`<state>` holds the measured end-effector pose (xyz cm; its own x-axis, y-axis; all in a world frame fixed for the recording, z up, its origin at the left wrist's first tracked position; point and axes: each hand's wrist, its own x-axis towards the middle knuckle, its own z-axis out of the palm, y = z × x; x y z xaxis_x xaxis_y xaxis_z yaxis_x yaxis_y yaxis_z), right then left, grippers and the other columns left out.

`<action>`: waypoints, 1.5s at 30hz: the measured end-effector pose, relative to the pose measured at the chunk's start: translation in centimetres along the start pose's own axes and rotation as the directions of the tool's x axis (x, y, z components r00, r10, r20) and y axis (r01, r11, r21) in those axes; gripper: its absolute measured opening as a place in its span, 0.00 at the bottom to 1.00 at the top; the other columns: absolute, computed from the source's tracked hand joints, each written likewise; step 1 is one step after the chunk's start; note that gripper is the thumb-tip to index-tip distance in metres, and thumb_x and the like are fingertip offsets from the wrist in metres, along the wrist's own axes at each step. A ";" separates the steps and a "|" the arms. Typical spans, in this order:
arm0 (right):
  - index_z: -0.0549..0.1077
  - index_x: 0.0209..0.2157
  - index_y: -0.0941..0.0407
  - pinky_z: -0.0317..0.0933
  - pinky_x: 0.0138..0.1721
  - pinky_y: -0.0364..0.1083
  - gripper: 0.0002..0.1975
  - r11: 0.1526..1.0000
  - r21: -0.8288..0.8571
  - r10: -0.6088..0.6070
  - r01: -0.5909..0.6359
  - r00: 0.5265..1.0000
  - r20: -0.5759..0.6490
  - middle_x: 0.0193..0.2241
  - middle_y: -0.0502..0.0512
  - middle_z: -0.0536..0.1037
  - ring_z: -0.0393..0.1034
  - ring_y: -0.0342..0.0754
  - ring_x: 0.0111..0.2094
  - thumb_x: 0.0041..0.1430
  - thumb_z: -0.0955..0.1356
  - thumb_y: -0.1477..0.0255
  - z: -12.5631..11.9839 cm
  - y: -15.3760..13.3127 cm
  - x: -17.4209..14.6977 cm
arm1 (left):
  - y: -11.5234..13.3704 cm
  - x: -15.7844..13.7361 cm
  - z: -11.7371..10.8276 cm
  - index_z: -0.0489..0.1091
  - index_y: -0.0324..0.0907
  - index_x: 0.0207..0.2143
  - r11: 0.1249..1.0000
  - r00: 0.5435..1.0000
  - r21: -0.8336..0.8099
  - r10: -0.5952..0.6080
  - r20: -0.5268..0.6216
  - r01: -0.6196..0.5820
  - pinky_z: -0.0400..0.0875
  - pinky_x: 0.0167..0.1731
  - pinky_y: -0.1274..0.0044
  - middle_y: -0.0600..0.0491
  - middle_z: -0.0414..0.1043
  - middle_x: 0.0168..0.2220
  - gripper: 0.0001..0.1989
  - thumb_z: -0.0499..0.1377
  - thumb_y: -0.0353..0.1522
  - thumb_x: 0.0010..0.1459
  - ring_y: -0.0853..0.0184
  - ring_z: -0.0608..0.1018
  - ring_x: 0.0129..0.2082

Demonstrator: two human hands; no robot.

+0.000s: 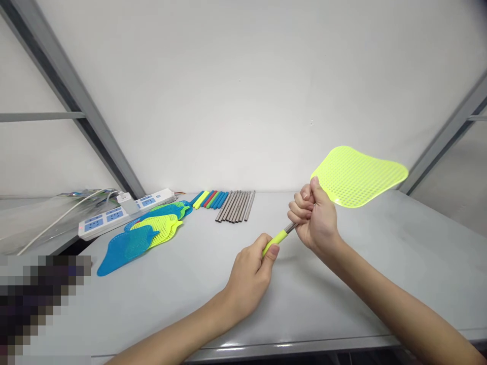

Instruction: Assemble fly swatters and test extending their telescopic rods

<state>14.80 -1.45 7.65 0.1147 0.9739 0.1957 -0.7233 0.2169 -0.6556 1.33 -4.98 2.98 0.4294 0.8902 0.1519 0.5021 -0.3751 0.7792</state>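
A fly swatter is held across both hands above the table. Its yellow-green perforated head (357, 175) points up to the right, and a metal rod (291, 228) runs down to a yellow-green handle grip (277, 241). My left hand (251, 274) is closed around that grip, covering its lower end. My right hand (314, 215) makes a fist round the rod close to the head, hiding where the two meet. To the left lie overlapping swatter heads, blue ones (129, 246) and yellow-green ones (165, 230). Loose coloured handle grips (209, 199) and metal rods (236, 206) lie in rows at the back.
A white power strip (125, 213) with a plugged-in adapter and cable stands at the left, beside clear plastic bags (49, 218). The grey table (342, 304) meets a white wall behind. Metal frame posts (87, 111) rise at both sides. The lower left corner is pixelated.
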 end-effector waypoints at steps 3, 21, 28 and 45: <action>0.53 0.16 0.57 0.32 0.10 0.36 0.18 1.000 -0.027 -0.011 0.012 1.000 0.017 0.11 0.41 0.43 0.34 0.34 0.11 0.51 0.60 0.61 0.5 -0.2 -0.2 | 0.2 0.2 -0.6 0.50 0.42 0.22 0.999 1.000 -0.036 -0.001 -0.005 0.001 0.46 0.18 0.80 0.61 0.47 0.16 0.14 0.40 0.40 0.56 0.75 0.52 0.17; 0.52 0.17 0.56 0.33 0.09 0.36 0.19 0.992 0.009 0.128 -0.128 0.983 -0.128 0.11 0.40 0.43 0.34 0.34 0.11 0.50 0.60 0.59 -1.8 2.7 -1.6 | -3.4 1.9 -1.5 0.55 0.38 0.24 0.142 0.480 -0.512 0.212 0.851 0.847 0.33 0.05 0.86 0.62 0.40 0.15 0.14 0.41 0.36 0.57 0.80 0.40 0.09; 0.52 0.17 0.56 0.33 0.10 0.36 0.18 0.986 0.006 0.163 -0.164 0.976 -0.144 0.11 0.40 0.43 0.34 0.34 0.11 0.50 0.60 0.59 -1.5 3.3 -2.3 | -4.2 1.5 -1.2 0.53 0.40 0.21 0.042 0.399 -0.416 0.210 0.892 0.908 0.30 0.06 0.85 0.62 0.37 0.13 0.15 0.39 0.38 0.56 0.80 0.35 0.09; 0.54 0.18 0.56 0.33 0.10 0.35 0.16 0.953 0.092 0.290 -0.290 0.957 0.014 0.11 0.40 0.43 0.34 0.34 0.11 0.51 0.60 0.61 -2.5 3.6 -1.7 | -3.1 0.7 -1.3 0.54 0.40 0.26 0.317 0.538 -0.550 0.131 0.832 0.773 0.36 0.06 0.87 0.61 0.41 0.17 0.10 0.43 0.37 0.56 0.80 0.43 0.11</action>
<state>13.66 -2.18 3.16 -0.1095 0.9940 0.0075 -0.7852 -0.0819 -0.6139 -0.88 -2.91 1.48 0.9220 0.2149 -0.3222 0.0786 0.7108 0.6989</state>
